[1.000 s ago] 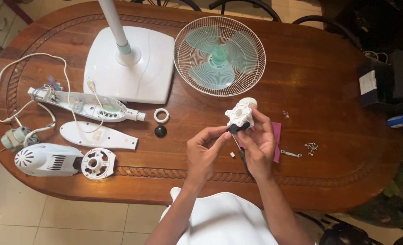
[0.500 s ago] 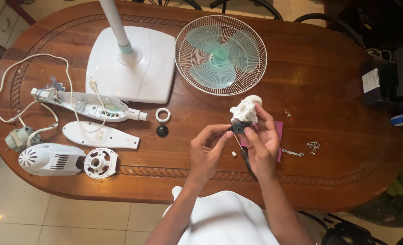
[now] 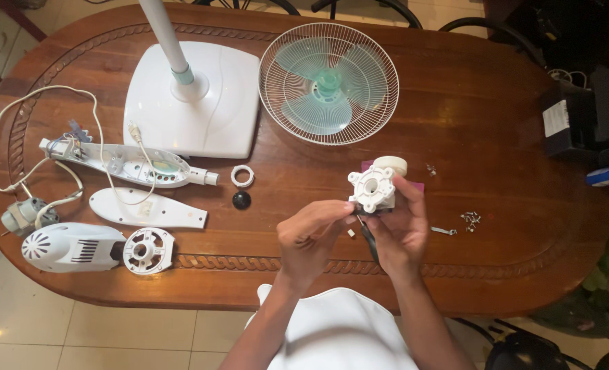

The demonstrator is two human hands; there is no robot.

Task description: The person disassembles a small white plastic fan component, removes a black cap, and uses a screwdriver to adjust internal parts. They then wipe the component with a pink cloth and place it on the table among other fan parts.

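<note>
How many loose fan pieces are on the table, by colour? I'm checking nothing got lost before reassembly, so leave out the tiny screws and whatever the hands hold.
White: 6 - base with pole, grille with green blades, open control housing, flat cover, motor shell, small ring
Black: 1 - round knob
Grey: 1 - motor on cord
Total: 8

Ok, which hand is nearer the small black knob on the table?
Left. The left hand is just right of the black knob; the right hand, holding the white part, is farther right.
</note>
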